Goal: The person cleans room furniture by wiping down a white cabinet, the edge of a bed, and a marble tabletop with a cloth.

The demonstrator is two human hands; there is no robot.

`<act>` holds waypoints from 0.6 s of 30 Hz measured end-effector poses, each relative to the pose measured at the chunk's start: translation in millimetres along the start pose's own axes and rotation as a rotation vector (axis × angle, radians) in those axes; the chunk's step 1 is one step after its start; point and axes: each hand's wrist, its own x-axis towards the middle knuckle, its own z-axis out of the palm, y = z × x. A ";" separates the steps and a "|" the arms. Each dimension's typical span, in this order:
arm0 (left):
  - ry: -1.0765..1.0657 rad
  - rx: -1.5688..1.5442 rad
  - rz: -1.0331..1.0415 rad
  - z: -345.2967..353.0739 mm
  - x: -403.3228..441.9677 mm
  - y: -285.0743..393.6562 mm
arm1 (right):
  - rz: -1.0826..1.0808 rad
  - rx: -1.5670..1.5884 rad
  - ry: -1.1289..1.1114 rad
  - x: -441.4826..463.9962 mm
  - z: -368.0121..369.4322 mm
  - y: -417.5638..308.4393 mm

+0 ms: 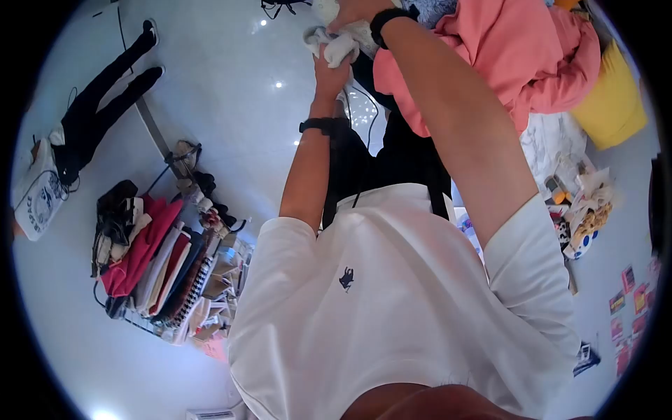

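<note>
At the top centre, my left hand (332,74) is closed round a bundle of soft white and grey cloth (341,49). A dark band circles its wrist. Just above and to the right, my right hand (358,12) has its fingers bent over a pale, fluffy part of what looks like the same bundle. The top edge cuts off part of this area, so the bundle's full shape is hidden. A pink garment (500,52) lies to the right of my right forearm, with grey fluffy fabric (427,12) above it.
A yellow cushion (612,98) is at the upper right, above bagged small items (584,210). On the left is a rack of hanging clothes (157,259). Another person (87,126) in dark trousers is at the upper left. A thin dark cord (374,119) hangs near my legs.
</note>
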 end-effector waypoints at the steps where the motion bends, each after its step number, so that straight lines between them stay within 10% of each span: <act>1: 0.032 0.164 0.160 0.7 -5.8 -2.9 | 0.016 0.000 0.002 -4.3 -1.4 -6.1; 13: -0.335 0.124 -0.089 -15.8 -40.1 0.3 | -0.020 -0.094 -0.022 18.8 33.6 14.5; 18: -0.178 0.131 -0.063 -26.0 -27.2 8.5 | -0.184 -0.074 -0.018 54.3 72.9 63.1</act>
